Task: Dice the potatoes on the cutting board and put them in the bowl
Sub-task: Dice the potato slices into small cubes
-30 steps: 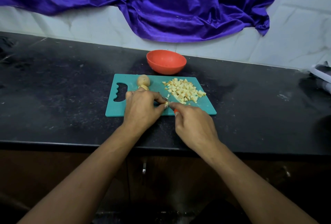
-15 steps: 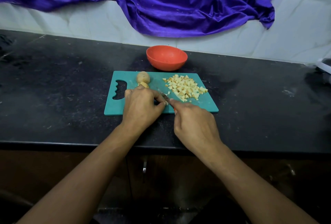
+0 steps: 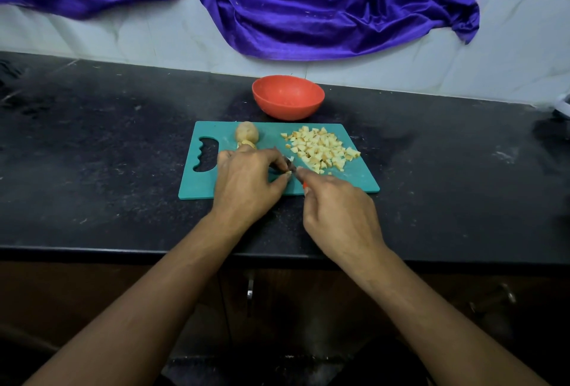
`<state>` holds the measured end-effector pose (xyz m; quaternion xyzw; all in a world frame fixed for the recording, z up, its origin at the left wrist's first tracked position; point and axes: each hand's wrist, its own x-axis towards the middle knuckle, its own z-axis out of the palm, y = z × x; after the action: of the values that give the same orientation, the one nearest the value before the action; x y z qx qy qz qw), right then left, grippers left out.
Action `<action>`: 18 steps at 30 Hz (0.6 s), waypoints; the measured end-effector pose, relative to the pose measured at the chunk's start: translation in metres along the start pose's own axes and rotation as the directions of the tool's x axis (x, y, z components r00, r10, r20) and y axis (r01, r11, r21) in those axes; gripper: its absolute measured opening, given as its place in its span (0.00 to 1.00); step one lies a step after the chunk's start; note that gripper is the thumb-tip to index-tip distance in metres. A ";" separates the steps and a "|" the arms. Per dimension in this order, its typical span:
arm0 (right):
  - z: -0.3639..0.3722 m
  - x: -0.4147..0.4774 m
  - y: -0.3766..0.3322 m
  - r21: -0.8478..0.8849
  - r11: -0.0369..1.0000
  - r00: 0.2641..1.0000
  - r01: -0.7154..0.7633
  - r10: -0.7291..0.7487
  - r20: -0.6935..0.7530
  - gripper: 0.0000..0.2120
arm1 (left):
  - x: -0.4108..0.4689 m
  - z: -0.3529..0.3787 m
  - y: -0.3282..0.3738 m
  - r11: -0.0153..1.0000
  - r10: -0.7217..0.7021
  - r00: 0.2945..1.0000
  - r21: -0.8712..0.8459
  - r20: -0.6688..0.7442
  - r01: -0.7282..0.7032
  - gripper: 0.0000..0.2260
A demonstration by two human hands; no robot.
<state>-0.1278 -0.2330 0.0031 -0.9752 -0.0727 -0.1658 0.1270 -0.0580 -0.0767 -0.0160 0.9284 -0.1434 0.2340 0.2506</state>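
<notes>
A teal cutting board (image 3: 354, 180) lies on the black counter. A pile of diced potato (image 3: 320, 149) covers its right half. An uncut potato piece (image 3: 246, 132) sits at the board's far edge, with a smaller piece (image 3: 249, 144) just in front of it. My left hand (image 3: 249, 180) pinches a small potato bit (image 3: 288, 173) on the board. My right hand (image 3: 336, 210) grips a knife; a bit of orange handle (image 3: 304, 185) and the blade tip (image 3: 290, 161) show beside the bit. The orange bowl (image 3: 288, 97) stands behind the board and looks empty.
The black counter (image 3: 108, 151) runs left and right, with its front edge just below my wrists. A purple cloth (image 3: 293, 6) hangs over the white tiled wall behind the bowl. A white object (image 3: 563, 102) shows at the far right edge.
Both hands stay at the board's near middle, with small shifts of the knife against the potato bit. The camera view has tilted slightly.
</notes>
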 end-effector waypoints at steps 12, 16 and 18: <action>-0.001 -0.001 -0.002 -0.042 0.999 1.000 0.010 -0.009 0.025 0.23 | 0.002 0.000 0.000 1.000 -0.002 0.999 -0.002 0.034 0.002 0.05; 0.000 -0.001 -0.003 -0.055 0.998 0.999 0.005 -0.002 0.049 0.24 | 0.002 0.002 -0.002 1.000 0.007 0.999 -0.019 0.033 -0.007 0.04; 0.000 0.000 -0.004 -0.068 0.998 0.998 0.008 -0.004 0.060 0.25 | 0.002 0.002 -0.003 1.000 0.011 0.999 -0.021 0.030 -0.010 0.04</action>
<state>-0.1283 -0.2287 0.0043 -0.9833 -0.0737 -0.1391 0.0908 -0.0540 -0.0759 -0.0178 0.9284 -0.1545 0.2198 0.2566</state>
